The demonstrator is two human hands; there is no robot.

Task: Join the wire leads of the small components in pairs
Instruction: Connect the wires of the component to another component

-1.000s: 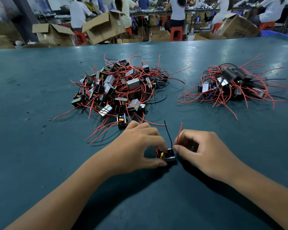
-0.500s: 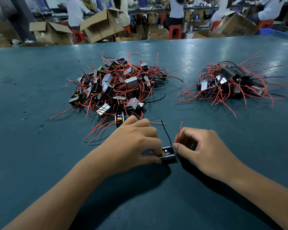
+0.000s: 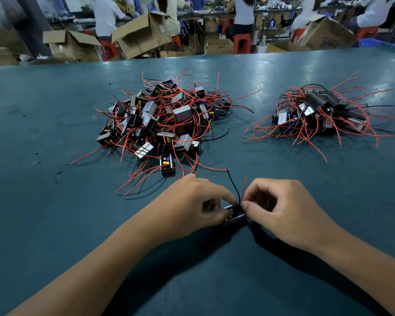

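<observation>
One small black component (image 3: 234,217) lies on the green table (image 3: 55,224) between my hands. My left hand (image 3: 192,205) grips it from the left with thumb and fingers. My right hand (image 3: 283,208) pinches the component's leads at their base. A black lead (image 3: 234,187) and a red lead (image 3: 244,189) rise side by side from that pinch. A large heap of components with red and black wires (image 3: 167,119) lies beyond my left hand. A smaller heap (image 3: 317,112) lies at the far right.
A single component (image 3: 166,165) sits at the near edge of the large heap, with loose red wires trailing toward my left hand. Beyond the table's far edge stand open cardboard boxes (image 3: 141,35), red stools and several seated people.
My two hands have closed in on each other, and the black and red leads now stand nearly together. The component stayed in place on the table.
</observation>
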